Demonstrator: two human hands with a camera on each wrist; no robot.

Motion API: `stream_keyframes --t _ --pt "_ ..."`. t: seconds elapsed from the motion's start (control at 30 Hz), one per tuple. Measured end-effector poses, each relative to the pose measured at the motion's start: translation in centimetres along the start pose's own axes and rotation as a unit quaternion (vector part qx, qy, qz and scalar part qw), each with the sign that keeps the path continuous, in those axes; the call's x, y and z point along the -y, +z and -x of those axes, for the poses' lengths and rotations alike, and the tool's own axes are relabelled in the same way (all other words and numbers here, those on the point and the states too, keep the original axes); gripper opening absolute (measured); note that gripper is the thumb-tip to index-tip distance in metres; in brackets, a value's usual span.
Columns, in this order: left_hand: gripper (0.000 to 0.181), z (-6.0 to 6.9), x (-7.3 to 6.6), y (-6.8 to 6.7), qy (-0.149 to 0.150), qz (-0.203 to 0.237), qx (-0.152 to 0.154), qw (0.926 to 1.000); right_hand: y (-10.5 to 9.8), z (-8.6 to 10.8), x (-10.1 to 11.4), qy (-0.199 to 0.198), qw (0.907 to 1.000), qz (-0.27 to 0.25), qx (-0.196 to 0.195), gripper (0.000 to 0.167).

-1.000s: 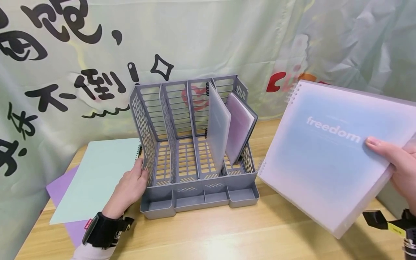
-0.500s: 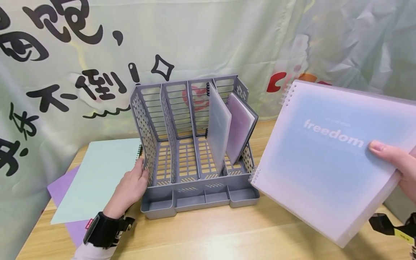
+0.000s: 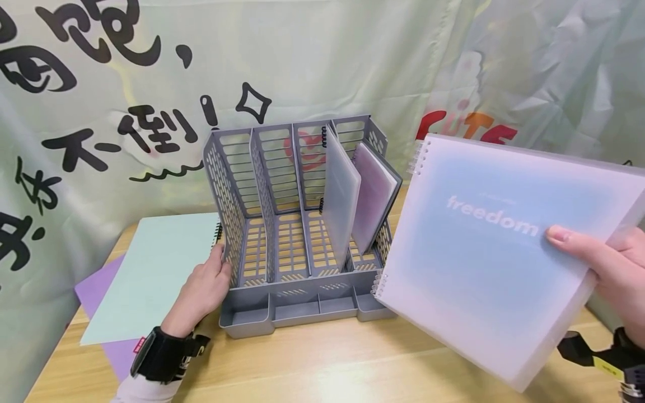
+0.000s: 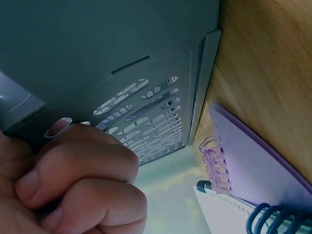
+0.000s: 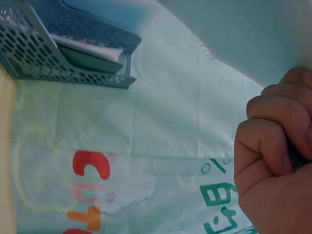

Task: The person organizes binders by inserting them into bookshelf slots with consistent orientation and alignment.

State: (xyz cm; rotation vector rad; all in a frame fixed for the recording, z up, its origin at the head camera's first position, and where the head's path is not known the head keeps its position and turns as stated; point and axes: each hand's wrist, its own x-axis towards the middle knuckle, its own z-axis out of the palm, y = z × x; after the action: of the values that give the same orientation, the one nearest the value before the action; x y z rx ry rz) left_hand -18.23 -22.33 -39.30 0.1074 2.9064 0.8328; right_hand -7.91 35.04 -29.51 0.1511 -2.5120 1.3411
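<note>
right hand (image 3: 607, 263): grasping the thick freedom notebook (image 3: 468, 291), thumb on its cover, other fingers curled at the far edge
freedom notebook: held tilted beside the rack's (image 3: 224, 207) front right corner; contact there cannot be told
front tray (image 3: 247, 329): four small compartments along the rack's base
left hand (image 3: 204, 285): fingers curled, gripping the rack's left wall
left of rack: green notebook (image 3: 151, 268) lying across a purple notebook (image 3: 93, 285) on the table (image 3: 322, 364)
third slot (image 3: 322, 272): frosted notebook (image 3: 342, 201) standing in the rack
fourth slot (image 3: 365, 267): pink-purple notebook (image 3: 370, 201), dark cover (image 3: 390, 208) behind
behind rack: lettered cloth (image 3: 353, 56)
</note>
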Motion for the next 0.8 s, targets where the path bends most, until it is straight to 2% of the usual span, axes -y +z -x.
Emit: stream_keyframes --t 0.07,0.13,0.3,0.53,0.8 --pt "0.046 0.0 0.0 0.0 0.001 0.0 0.0 1.0 0.4 -0.1 0.0 -0.009 0.9995 -0.016 0.024 0.039" --pt "0.047 -0.1 0.0 -0.1 0.001 0.0 -0.001 1.0 0.7 -0.2 0.1 -0.014 0.9965 -0.065 0.05 0.04" --pt "0.045 -0.1 -0.1 -0.1 -0.001 0.002 -0.001 1.0 1.4 -0.4 0.4 -0.013 0.9905 -0.1 0.094 0.041" --pt "0.046 -0.1 -0.1 0.0 0.005 -0.004 -0.005 1.0 2.5 -0.7 0.9 -0.012 0.9832 -0.132 0.126 0.038" --pt "0.046 0.1 -0.3 0.0 -0.002 -0.004 -0.007 1.0 4.1 -1.3 1.8 -0.038 0.9726 -0.172 0.152 0.037"
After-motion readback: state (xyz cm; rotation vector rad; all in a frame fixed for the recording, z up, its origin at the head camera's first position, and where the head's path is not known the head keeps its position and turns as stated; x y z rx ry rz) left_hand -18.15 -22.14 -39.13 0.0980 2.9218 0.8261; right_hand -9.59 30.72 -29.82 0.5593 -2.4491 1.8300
